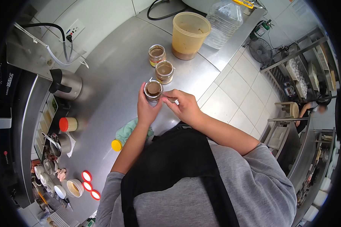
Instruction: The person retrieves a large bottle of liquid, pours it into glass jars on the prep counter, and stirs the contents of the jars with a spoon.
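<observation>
My left hand [147,109] is wrapped round a small glass jar [153,88] with brown paste in it, near the table's front edge. In my right hand [186,106] is pinched a metal spoon [172,99], its tip at the jar's rim. How far the spoon reaches into the paste cannot be made out. Just beyond stand two similar open jars, one close by [164,71] and one farther off [157,54], both with brown contents. A big yellowish plastic tub [190,36] stands behind them, with some brown matter at its bottom.
A green cloth [129,130] and a yellow-capped bottle [117,145] lie by my left forearm. Leftward are a steel kettle [69,84], a red-lidded jar [68,124], several red-rimmed lids [87,185] and bowls [75,188]. A water jug [224,22] stands at back right.
</observation>
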A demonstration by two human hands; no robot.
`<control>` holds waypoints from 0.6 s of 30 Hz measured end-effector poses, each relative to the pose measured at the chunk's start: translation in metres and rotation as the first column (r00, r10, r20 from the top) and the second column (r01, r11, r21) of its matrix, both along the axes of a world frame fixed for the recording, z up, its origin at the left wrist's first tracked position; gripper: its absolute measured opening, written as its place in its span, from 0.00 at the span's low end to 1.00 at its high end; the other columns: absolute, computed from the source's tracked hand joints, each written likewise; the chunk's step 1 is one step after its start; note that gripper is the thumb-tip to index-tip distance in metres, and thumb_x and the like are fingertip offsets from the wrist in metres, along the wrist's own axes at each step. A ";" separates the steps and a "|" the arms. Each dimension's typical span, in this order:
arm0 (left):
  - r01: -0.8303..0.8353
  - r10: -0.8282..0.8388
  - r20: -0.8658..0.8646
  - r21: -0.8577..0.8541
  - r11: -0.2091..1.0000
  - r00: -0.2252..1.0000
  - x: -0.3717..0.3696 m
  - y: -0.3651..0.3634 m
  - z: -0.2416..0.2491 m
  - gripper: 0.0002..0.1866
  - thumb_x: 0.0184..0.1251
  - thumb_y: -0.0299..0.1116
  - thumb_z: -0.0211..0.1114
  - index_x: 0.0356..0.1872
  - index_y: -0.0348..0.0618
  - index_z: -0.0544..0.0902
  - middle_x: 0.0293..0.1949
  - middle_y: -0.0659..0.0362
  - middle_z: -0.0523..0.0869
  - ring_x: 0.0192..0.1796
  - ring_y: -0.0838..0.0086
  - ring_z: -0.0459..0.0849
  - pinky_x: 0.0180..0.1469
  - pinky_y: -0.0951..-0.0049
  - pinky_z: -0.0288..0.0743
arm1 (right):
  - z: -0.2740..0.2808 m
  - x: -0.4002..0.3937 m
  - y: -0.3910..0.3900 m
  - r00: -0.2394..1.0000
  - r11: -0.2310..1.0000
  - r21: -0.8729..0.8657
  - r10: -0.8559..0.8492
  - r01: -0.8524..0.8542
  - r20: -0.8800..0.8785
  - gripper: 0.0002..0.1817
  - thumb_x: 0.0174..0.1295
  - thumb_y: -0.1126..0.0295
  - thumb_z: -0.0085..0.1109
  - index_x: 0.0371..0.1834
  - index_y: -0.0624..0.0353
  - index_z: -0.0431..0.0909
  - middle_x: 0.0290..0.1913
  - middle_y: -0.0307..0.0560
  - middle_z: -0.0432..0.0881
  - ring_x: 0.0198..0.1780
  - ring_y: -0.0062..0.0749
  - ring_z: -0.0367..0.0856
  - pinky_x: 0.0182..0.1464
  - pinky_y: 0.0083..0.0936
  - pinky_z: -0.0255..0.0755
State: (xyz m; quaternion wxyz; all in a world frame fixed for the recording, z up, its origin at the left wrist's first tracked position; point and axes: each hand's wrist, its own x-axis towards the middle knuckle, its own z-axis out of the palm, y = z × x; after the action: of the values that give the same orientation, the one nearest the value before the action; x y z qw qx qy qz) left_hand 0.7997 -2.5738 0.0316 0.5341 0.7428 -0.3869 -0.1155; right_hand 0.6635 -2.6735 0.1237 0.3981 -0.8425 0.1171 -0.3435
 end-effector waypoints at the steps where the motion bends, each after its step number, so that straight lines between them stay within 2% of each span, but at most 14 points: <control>1: -0.006 0.006 0.025 0.010 1.000 1.000 0.001 0.000 -0.001 0.49 0.51 0.31 0.79 0.73 0.37 0.59 0.64 0.44 0.75 0.65 0.53 0.78 0.65 0.60 0.73 | -0.002 -0.001 0.001 1.000 1.000 0.000 -0.001 0.001 0.000 0.11 0.63 0.74 0.68 0.45 0.63 0.77 0.39 0.51 0.87 0.37 0.37 0.89 0.37 0.26 0.82; 3: -0.010 0.009 0.040 0.013 1.000 0.999 0.001 -0.001 -0.002 0.49 0.50 0.31 0.79 0.73 0.37 0.59 0.64 0.44 0.74 0.65 0.52 0.77 0.65 0.60 0.73 | -0.008 -0.002 0.002 1.000 0.996 -0.086 0.014 -0.012 0.017 0.10 0.62 0.75 0.68 0.44 0.62 0.78 0.39 0.49 0.88 0.36 0.37 0.88 0.35 0.26 0.82; 7: -0.027 0.025 0.094 0.013 1.000 0.995 0.001 -0.001 -0.003 0.48 0.49 0.31 0.79 0.72 0.37 0.61 0.64 0.44 0.74 0.65 0.51 0.76 0.66 0.59 0.71 | -0.011 -0.004 0.004 0.999 0.990 -0.140 0.020 -0.014 0.042 0.13 0.59 0.76 0.70 0.45 0.62 0.79 0.39 0.48 0.87 0.34 0.36 0.87 0.33 0.27 0.81; 10: -0.023 0.025 0.126 -0.018 1.000 0.992 0.002 -0.002 -0.005 0.47 0.49 0.31 0.79 0.71 0.38 0.62 0.63 0.45 0.73 0.64 0.51 0.75 0.66 0.59 0.71 | -0.009 -0.005 0.004 0.999 0.977 -0.210 0.042 -0.035 0.029 0.16 0.56 0.77 0.72 0.47 0.62 0.79 0.39 0.49 0.87 0.34 0.38 0.85 0.35 0.29 0.80; 12: -0.025 0.027 0.130 -0.017 1.000 0.991 0.001 -0.001 -0.003 0.47 0.49 0.31 0.79 0.71 0.38 0.62 0.62 0.45 0.73 0.64 0.51 0.75 0.65 0.58 0.71 | -0.012 -0.004 0.003 0.989 0.965 -0.250 0.105 -0.077 0.100 0.18 0.54 0.78 0.73 0.47 0.61 0.80 0.39 0.50 0.86 0.34 0.40 0.84 0.37 0.32 0.80; 18: -0.041 0.041 0.152 -0.004 0.999 0.987 0.000 -0.003 0.002 0.46 0.47 0.29 0.80 0.69 0.38 0.64 0.60 0.46 0.74 0.62 0.51 0.75 0.64 0.57 0.71 | -0.007 -0.002 0.003 0.996 0.972 -0.221 0.084 -0.080 0.008 0.17 0.55 0.77 0.72 0.48 0.60 0.80 0.39 0.49 0.86 0.36 0.41 0.84 0.39 0.32 0.80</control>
State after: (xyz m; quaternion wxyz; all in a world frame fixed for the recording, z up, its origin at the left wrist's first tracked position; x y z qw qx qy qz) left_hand 0.7997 -2.5765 0.0336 0.5054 0.7571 -0.4113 -0.0473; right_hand 0.6613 -2.6706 0.1163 0.3170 -0.8826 0.0401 -0.3449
